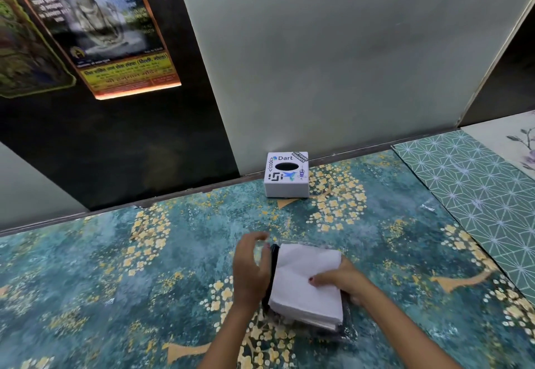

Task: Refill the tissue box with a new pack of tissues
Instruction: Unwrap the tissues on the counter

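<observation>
My right hand [341, 280] pins the tissue stack [307, 284] from its right; my left hand [251, 264] is spread wide at the wrapper [272, 279] edge. Best to keep the stack squared while peeling the wrapper. The tissue box [286, 174] sits far, against the wall [333, 50].

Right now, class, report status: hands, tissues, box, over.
Left hand open beside tissue stack. Right hand pressing on stack, fingers on top. Tissue box apart at wall, closed. Path clear.

My left hand [251, 267] looks blurry. My right hand [343, 280] hides part of the tissues [307, 284]. The poster [95, 27] words are too fuzzy to read.
</observation>
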Available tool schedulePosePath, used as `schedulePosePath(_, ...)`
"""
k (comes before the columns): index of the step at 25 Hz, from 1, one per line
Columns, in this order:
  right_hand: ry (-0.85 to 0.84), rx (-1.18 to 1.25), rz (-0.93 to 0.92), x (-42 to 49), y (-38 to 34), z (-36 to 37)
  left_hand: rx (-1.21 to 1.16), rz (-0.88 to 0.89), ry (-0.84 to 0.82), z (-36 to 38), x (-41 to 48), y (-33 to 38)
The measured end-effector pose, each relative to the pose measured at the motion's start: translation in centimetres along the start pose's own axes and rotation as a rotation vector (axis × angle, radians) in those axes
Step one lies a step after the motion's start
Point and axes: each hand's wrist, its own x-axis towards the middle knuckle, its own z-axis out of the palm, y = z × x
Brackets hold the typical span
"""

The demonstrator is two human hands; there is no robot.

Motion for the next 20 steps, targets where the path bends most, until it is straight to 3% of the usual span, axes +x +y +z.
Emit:
schedulePosePath(3, 0.057, -0.151, -0.045, 0.6, -0.6, -0.2, 0.267, 0.391, -0.373, 2.1, -1.6, -0.4)
schedulePosePath(5, 0.074, -0.289, -0.111, 0.9, -0.8, -0.5, 0.483, 0.427, -0.490, 3.5, -2.1, -1.9)
schedulePosePath(7, 0.156, -0.443, -0.196, 0.6, -1.0, -0.6, 0.634, 0.317, -0.553, 4.0, -2.4, -2.8)
schedulePosePath(10, 0.445, -0.724, -0.572, -0.7, -0.6, 0.7, 0.708, 0.227, -0.579, 4.6, -2.9, -3.1)
schedulePosePath(12, 0.476, -1.008, -0.824, -0.4, 1.0, 2.0, 0.688, 0.230, -0.543, 4.8, -3.1, -3.3)
schedulePosePath(15, 0.256, -1.126, -0.777, 1.1, 4.0, 1.5, 0.716, 0.270, -0.546, 4.4, -3.2, -3.8)
schedulePosePath(20, 0.252, -1.258, -0.701, 1.6, 5.5, -0.6, 0.793, 0.190, -0.465, 2.5, -4.0, -5.5)
